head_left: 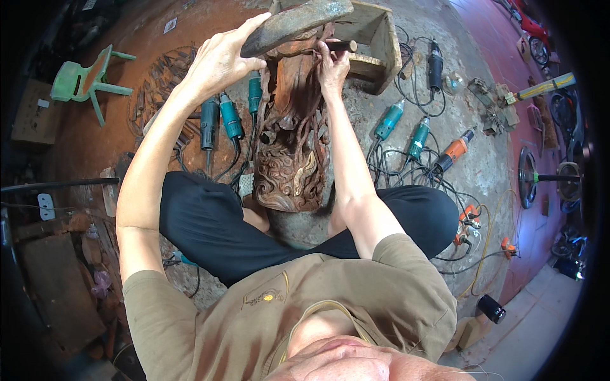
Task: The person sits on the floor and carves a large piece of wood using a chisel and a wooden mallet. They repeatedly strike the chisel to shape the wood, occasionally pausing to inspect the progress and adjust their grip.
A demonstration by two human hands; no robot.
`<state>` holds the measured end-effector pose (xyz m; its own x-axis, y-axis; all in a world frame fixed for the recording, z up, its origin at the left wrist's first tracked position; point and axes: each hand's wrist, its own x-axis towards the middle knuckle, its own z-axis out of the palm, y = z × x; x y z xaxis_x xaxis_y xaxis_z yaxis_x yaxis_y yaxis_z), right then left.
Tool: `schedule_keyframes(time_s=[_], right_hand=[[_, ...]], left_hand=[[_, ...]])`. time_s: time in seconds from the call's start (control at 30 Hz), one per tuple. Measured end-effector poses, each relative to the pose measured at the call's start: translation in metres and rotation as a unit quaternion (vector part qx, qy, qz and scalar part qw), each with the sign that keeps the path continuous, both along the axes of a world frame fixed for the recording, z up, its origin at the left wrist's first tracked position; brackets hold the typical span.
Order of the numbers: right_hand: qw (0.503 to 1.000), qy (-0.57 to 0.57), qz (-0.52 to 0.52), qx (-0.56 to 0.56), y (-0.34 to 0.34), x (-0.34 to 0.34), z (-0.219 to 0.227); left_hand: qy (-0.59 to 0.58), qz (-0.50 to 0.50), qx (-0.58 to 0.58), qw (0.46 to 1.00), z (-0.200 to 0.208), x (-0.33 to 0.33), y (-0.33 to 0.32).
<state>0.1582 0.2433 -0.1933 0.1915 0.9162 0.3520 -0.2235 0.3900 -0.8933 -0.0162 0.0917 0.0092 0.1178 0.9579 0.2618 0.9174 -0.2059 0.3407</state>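
Observation:
A carved brown wood piece (289, 181) stands between my bent legs, with swirling relief at its near end and a smoother reddish stretch farther off. Above its far end my left hand (219, 60) is closed on a thick, dark, slightly curved wooden mallet (295, 26), thumb below and fingers over the top. My right hand (333, 73) pinches a chisel (345, 46) by its short dark handle, which points right; its blade is hidden by the fingers and the carving. The mallet is just above and left of the chisel handle.
A wooden box stool (387, 54) stands behind the carving. Teal grinders (230, 117) lie left, more teal tools (389, 120) and an orange one (454, 151) right, with tangled cables. Many chisels (162, 79) are heaped at far left, near a green plastic chair (86, 82).

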Motion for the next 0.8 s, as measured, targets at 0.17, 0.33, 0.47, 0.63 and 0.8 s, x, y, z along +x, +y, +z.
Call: schedule_keyframes(time_s=[0.17,0.33,0.47,0.63,0.8], right_hand=[[1.000,0.013,-0.012,0.009,0.003,-0.006,-0.018],[0.995,-0.068,-0.045,0.056,-0.032,-0.008,0.015],[0.993,-0.097,-0.031,0.051,-0.040,-0.008,0.005],[0.993,-0.082,-0.038,0.080,-0.028,0.001,-0.014],[0.997,-0.066,-0.007,0.046,-0.039,-0.005,-0.011]], left_hand=[[-0.014,0.017,0.002,1.000,-0.002,-0.009,-0.004],[-0.054,0.067,-0.047,0.995,0.010,-0.013,-0.022],[-0.063,0.034,0.016,0.997,0.002,-0.031,-0.032],[-0.067,0.046,-0.011,0.997,0.003,-0.033,-0.036],[-0.043,0.025,0.037,0.998,-0.002,-0.031,-0.040]])
